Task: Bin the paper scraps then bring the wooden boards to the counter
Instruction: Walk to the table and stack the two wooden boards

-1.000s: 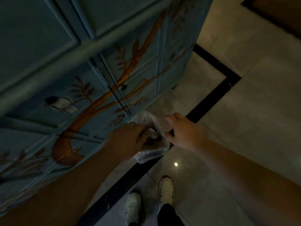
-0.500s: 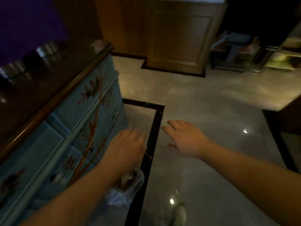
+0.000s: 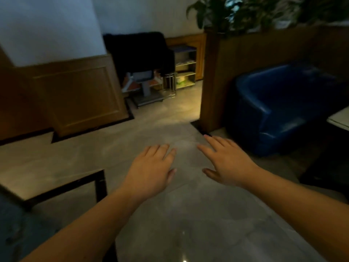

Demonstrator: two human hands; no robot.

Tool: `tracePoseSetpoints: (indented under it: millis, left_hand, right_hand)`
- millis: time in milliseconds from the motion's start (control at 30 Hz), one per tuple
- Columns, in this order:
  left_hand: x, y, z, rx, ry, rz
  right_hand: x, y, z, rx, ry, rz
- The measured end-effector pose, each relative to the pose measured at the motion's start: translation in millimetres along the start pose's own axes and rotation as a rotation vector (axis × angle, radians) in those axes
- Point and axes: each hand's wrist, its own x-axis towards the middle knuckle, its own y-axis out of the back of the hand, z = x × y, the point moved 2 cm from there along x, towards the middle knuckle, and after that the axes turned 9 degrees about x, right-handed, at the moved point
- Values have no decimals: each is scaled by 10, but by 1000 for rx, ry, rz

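The left hand (image 3: 151, 167) is held out flat, palm down, with its fingers close together and nothing in it. The right hand (image 3: 226, 163) is just beside it, also palm down, with its fingers spread a little and the thumb sticking out. It holds nothing too. Both bare arms reach forward over the floor (image 3: 188, 214).

The floor is smooth, shiny grey stone, with small bright spots of light on it. Thin black strips (image 3: 71, 184) run across it in straight lines and make a square corner at the left.

Past the hands, on the right, sits a round, puffy blue chair (image 3: 279, 108) with a shiny skin. A flat white desk edge (image 3: 340, 118) peeks in at the far right. Behind the chair stands a tall brown wooden wall (image 3: 255, 59) with green leafy plants (image 3: 236, 10) on top. On the left is a wooden panel (image 3: 75, 95) with a raised frame shape. Between them is a black chair (image 3: 139, 53) and a small yellow shelf (image 3: 186, 67), all blurry.

No paper scraps or wooden boards can be seen here.
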Motion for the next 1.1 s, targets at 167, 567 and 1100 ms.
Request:
tracePoseSetpoints:
  millis: [167, 567, 1100]
  left_hand:
    - [1031, 116, 1192, -29, -179, 11]
    - [3098, 599, 3797, -98, -474, 113]
    - [5573, 604, 5930, -194, -777, 196]
  right_hand:
    - [-804, 87, 1364, 6, -232, -15]
    - [-2841, 540, 4069, -37, -698, 17]
    - [-3445, 401, 6515, 10, -1070, 57]
